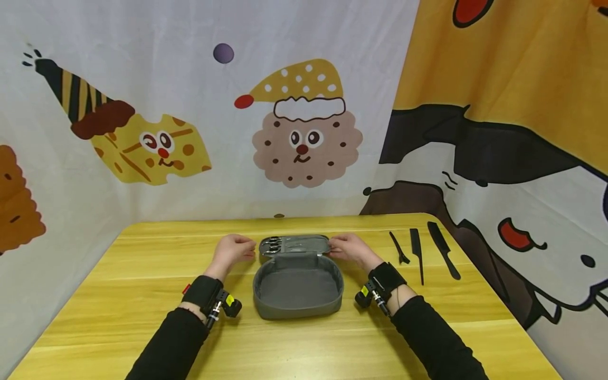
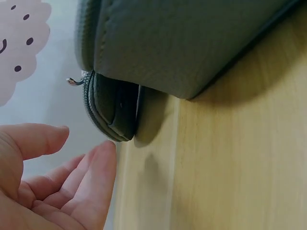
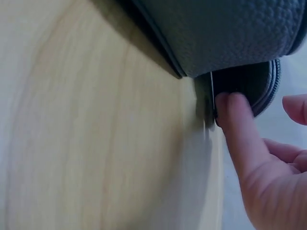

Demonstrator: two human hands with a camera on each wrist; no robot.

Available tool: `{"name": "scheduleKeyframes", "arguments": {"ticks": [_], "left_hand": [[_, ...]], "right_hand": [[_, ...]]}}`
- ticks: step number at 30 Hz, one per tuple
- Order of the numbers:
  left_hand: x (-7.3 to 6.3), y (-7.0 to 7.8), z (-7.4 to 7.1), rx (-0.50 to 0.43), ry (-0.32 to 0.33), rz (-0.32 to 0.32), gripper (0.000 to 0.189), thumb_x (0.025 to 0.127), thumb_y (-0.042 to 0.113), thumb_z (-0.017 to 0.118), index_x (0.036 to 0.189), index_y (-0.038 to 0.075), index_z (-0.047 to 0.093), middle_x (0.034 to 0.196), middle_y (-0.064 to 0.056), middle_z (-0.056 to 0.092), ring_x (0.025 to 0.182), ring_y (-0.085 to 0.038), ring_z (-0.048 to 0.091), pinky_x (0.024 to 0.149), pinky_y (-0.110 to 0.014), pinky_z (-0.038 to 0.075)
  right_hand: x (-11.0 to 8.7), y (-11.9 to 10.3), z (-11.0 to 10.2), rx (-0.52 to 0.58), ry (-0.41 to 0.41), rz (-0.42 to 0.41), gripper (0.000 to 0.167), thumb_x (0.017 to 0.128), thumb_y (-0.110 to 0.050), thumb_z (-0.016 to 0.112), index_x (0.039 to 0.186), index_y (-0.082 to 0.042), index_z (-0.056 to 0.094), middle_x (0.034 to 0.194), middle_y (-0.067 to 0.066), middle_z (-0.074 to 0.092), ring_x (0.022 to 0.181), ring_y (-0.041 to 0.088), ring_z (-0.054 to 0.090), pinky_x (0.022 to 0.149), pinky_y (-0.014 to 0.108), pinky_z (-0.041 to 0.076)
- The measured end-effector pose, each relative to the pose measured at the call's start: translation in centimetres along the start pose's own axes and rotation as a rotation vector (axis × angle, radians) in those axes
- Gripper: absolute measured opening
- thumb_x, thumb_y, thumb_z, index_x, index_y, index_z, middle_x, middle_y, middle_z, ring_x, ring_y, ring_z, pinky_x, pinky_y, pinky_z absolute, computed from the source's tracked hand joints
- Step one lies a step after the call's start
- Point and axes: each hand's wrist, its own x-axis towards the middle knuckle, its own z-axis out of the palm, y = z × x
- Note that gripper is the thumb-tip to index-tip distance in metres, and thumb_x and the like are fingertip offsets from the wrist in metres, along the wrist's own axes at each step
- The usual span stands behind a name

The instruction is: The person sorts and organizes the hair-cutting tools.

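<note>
Squarely mid-table, an open grey zip case (image 1: 297, 274) sits between two hands.
Left hand (image 1: 233, 252) hangs relaxed just beside the lid (image 1: 294, 245), holding nothing; right hand (image 1: 349, 248) touches the lid's edge with a straight finger (image 3: 235, 120); the case looks light, soft-walled, best taken at the lid's ends; tools inside are hard to make out; combs (image 1: 420, 250) lie apart.

Head view set high, facing forward and down over the table (image 1: 142, 316), wrist views held close, low, the grey case (image 1: 297, 287) shared by all.
</note>
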Motion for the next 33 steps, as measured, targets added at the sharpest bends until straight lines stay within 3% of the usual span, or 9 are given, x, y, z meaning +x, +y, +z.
{"name": "scheduleKeyframes", "arguments": {"ticks": [6, 13, 18, 23, 33], "left_hand": [[-0.9, 0.1, -0.7, 0.131, 0.0, 0.079, 0.039, 0.098, 0.016, 0.063, 0.125, -0.012, 0.058, 0.117, -0.029, 0.063, 0.103, -0.04, 0.065, 0.086, -0.042, 0.056], [-2.1, 0.2, -1.4, 0.307, -0.011, 0.169, 0.047, 0.098, 0.023, 0.064, 0.132, -0.009, 0.055, 0.124, -0.027, 0.06, 0.11, -0.04, 0.059, 0.09, -0.047, 0.051], [-2.8, -0.1, -1.8, 0.362, -0.012, 0.255, 0.059, 0.098, 0.033, 0.063, 0.136, -0.01, 0.05, 0.127, -0.029, 0.056, 0.115, -0.043, 0.054, 0.094, -0.05, 0.048], [-3.3, -0.5, -2.2, 0.425, 0.035, 0.355, 0.072, 0.097, 0.048, 0.06, 0.138, -0.01, 0.048, 0.128, -0.03, 0.055, 0.116, -0.046, 0.054, 0.088, -0.053, 0.05], [-5.0, 0.6, -2.9, 0.659, 0.053, 0.462, 0.071, 0.099, 0.041, 0.059, 0.14, -0.015, 0.042, 0.135, -0.036, 0.049, 0.125, -0.051, 0.046, 0.103, -0.059, 0.038]], "right_hand": [[-1.2, -0.4, -0.5, -0.183, -0.013, -0.084, 0.055, 0.105, -0.016, 0.049, 0.145, 0.017, 0.031, 0.14, 0.035, 0.045, 0.124, 0.043, 0.053, 0.103, 0.048, 0.044], [-2.7, -0.8, -0.9, -0.39, 0.049, -0.153, 0.053, 0.103, -0.023, 0.057, 0.145, 0.007, 0.043, 0.139, 0.025, 0.052, 0.127, 0.039, 0.05, 0.104, 0.044, 0.043], [-3.5, -0.8, -1.4, -0.484, 0.047, -0.237, 0.054, 0.103, -0.025, 0.057, 0.143, 0.009, 0.044, 0.138, 0.026, 0.053, 0.126, 0.04, 0.05, 0.104, 0.045, 0.042], [-4.4, -0.6, -2.3, -0.58, 0.068, -0.299, 0.058, 0.102, -0.03, 0.058, 0.145, 0.006, 0.043, 0.14, 0.025, 0.051, 0.128, 0.041, 0.048, 0.108, 0.048, 0.038], [-6.0, -0.1, -4.3, -0.69, 0.113, -0.378, 0.062, 0.101, -0.032, 0.06, 0.146, 0.006, 0.041, 0.143, 0.028, 0.047, 0.13, 0.046, 0.045, 0.109, 0.053, 0.035]]}}
